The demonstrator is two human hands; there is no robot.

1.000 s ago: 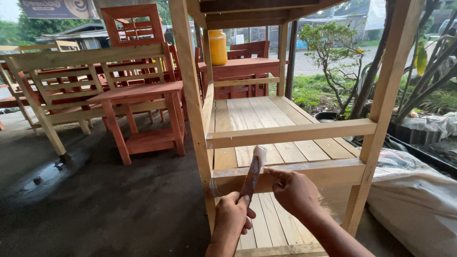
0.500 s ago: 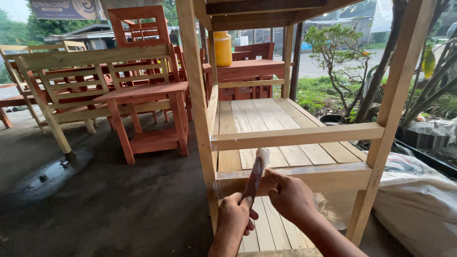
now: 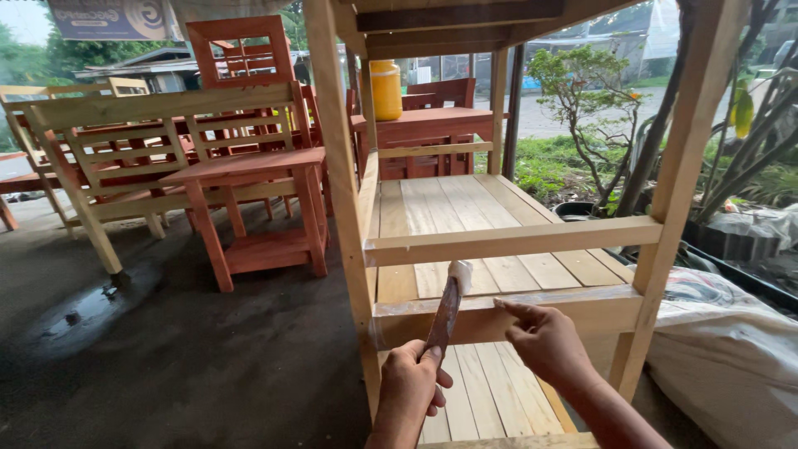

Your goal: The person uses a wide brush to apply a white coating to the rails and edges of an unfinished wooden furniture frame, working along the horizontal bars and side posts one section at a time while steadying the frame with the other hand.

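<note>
Filling of shelf rail (image 3: 499, 320): left hand (image 3: 411, 387) clenched around putty knife (image 3: 445, 314), right hand (image 3: 544, 341) fingertips touching rail at three o'clock; next, spreading calls for even pressure.

Putty knife (image 3: 445, 314), perhaps, against wooden rail (image 3: 549, 314)

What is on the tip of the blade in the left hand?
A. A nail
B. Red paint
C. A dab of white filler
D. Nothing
C: the left hand holds a putty knife whose tip carries a white lump, poised at the shelf rail beside the right hand.
</note>
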